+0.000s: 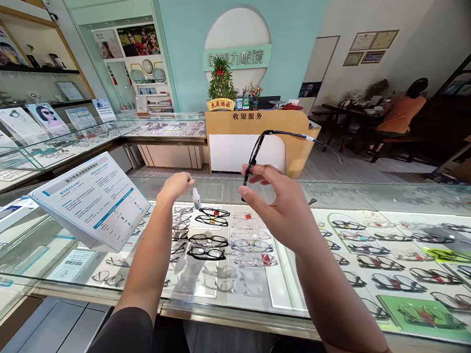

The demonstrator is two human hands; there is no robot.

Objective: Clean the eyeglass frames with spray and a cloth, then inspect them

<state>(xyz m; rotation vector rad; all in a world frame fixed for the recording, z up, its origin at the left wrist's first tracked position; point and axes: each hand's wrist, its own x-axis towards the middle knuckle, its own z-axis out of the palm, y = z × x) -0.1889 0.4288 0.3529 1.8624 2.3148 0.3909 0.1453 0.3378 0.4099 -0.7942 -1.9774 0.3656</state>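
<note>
My right hand (276, 198) is raised above the glass counter, pinching a pair of black-framed eyeglasses (254, 150) between thumb and fingers. The frame front is seen nearly edge-on; one temple stretches out to the right, with a small pale tag on it. My left hand (176, 186) is closed in a fist over the far part of the counter, and what it holds, if anything, is hidden. Just right of that fist is a small clear bottle (196, 199) with a white top; whether they touch I cannot tell. Rows of eyeglasses (207, 246) lie under the glass below both hands.
A tilted printed sign (95, 202) stands on the counter at left. More frames fill the display case (292, 284) to the right. Beyond are a wooden cashier desk (297, 141), another glass showcase (164, 128), and a seated person in orange (401, 112) at a table.
</note>
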